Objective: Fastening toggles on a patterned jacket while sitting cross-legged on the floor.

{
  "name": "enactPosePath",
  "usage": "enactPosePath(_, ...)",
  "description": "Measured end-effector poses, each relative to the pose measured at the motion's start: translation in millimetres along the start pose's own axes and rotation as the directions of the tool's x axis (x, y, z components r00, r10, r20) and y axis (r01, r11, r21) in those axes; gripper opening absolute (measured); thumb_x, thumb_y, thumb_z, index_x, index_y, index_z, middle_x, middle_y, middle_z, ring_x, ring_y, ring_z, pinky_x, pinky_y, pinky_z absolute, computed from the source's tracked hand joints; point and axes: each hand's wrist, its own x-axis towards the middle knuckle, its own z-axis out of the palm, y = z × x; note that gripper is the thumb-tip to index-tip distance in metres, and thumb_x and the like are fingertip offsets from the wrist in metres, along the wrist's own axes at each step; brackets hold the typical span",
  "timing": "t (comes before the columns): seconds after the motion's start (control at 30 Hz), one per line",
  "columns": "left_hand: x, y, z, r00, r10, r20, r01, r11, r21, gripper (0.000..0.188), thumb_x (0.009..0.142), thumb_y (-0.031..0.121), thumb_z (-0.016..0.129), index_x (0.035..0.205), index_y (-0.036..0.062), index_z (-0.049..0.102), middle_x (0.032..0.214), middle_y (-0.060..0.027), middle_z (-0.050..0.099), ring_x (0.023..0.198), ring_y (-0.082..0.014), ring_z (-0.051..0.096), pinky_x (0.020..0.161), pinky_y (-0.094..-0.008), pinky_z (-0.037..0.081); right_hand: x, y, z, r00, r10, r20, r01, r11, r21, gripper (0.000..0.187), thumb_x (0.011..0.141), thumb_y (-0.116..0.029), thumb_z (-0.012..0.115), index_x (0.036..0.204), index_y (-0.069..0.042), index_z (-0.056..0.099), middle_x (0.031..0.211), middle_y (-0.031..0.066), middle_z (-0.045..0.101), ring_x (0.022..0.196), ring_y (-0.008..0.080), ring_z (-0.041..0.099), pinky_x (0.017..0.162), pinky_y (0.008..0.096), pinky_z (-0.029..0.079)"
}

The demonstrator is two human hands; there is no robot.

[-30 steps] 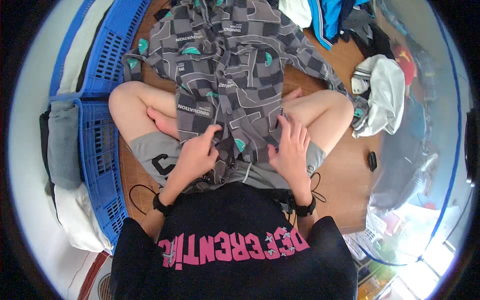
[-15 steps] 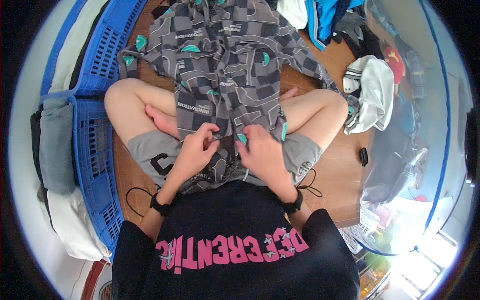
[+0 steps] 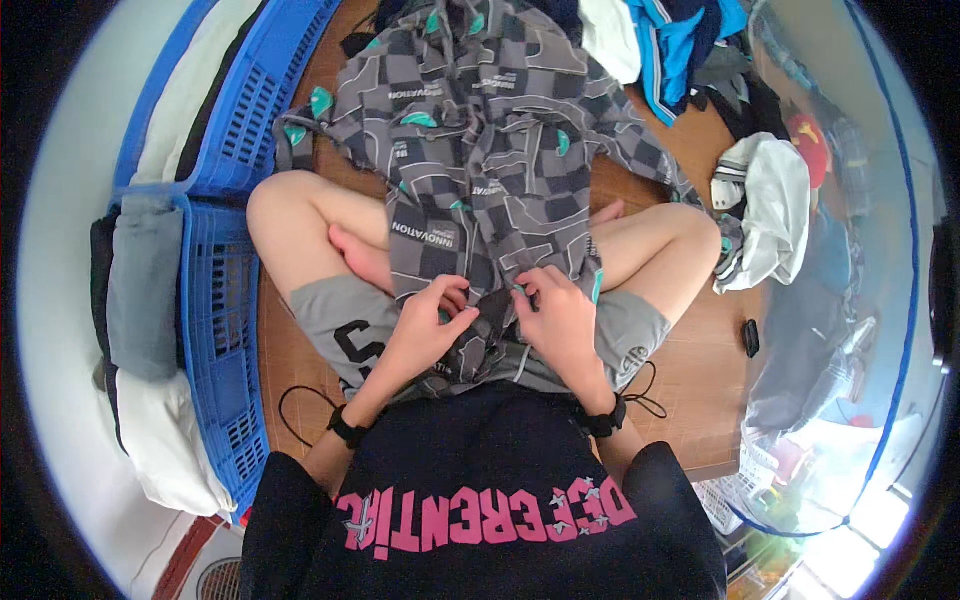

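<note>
Right hand (image 3: 562, 320): fingers pinched on the checked shirt (image 3: 545, 225) at its front edge. Left hand (image 3: 424, 325): fingers curled; I cannot tell whether clamped. Garment spreads beyond the fingers, apparently keeping edges reachable.

Only a narrow gap parts the left hand (image 3: 428, 325) from the right hand (image 3: 556, 318) over the patterned shirt (image 3: 480, 160). Beyond the left knee (image 3: 283, 208), a blue basket (image 3: 222, 310) walls off that side. Past the right knee (image 3: 690, 238), a hand could cross the wooden floor (image 3: 690, 390) toward the clear plastic sheet (image 3: 805, 355), skirting a small black object (image 3: 750, 338).
</note>
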Motion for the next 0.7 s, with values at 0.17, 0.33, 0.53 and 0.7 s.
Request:
enactPosePath(0.17, 9, 7, 9, 0.998, 0.012, 0.058, -0.014, 0.999, 0.032, 0.040, 0.083, 0.013, 0.074, 0.116, -0.0008, 0.054, 0.080, -0.0093, 0.063, 0.067, -0.0168, 0.061, 0.063, -0.0311, 0.050, 1, 13, -7, 0.998, -0.033, -0.062, 0.046, 0.973, 0.225, 0.007, 0.086, -0.007, 0.062, 0.091, -0.004, 0.060, 0.081, 0.0166, 0.062, 0.073, 0.0381, 0.063, 0.063, 0.0447, 0.050)
enactPosePath(0.33, 22, 15, 17, 0.998, -0.035, 0.050, 0.027, 0.988, 0.150, 0.046, 0.083, 0.012, 0.074, 0.120, -0.0004, 0.051, 0.075, -0.0101, 0.062, 0.065, -0.0194, 0.062, 0.061, -0.0316, 0.049, -1, 19, -18, 0.996, 0.027, -0.086, 0.005, 0.936, 0.352, 0.009, 0.091, -0.006, 0.057, 0.096, 0.000, 0.054, 0.080, 0.0241, 0.063, 0.075, 0.0433, 0.062, 0.064, 0.0460, 0.048)
enactPosePath(0.53, 26, 19, 11, 0.999, -0.032, 0.025, 0.026, 0.977, 0.212, 0.046, 0.083, 0.006, 0.070, 0.123, -0.0013, 0.049, 0.073, -0.0107, 0.061, 0.063, -0.0201, 0.062, 0.060, -0.0323, 0.048, 0, 22, -22, 0.991, -0.023, -0.135, 0.075, 0.914, 0.400, 0.017, 0.093, -0.007, 0.059, 0.107, 0.001, 0.057, 0.081, 0.0148, 0.066, 0.062, 0.0228, 0.058, 0.060, 0.0329, 0.047)
enactPosePath(0.7, 31, 23, -1, 0.995, -0.073, 0.063, 0.072, 0.997, 0.031, 0.046, 0.086, -0.006, 0.056, 0.129, 0.0071, 0.046, 0.070, -0.0050, 0.040, 0.061, -0.0146, 0.043, 0.058, -0.0280, 0.038, -4, 28, -26, 0.984, -0.109, -0.143, 0.165, 0.862, 0.479, 0.026, 0.084, 0.003, 0.057, 0.111, 0.002, 0.056, 0.089, 0.0166, 0.062, 0.073, 0.0284, 0.060, 0.068, 0.0365, 0.049)
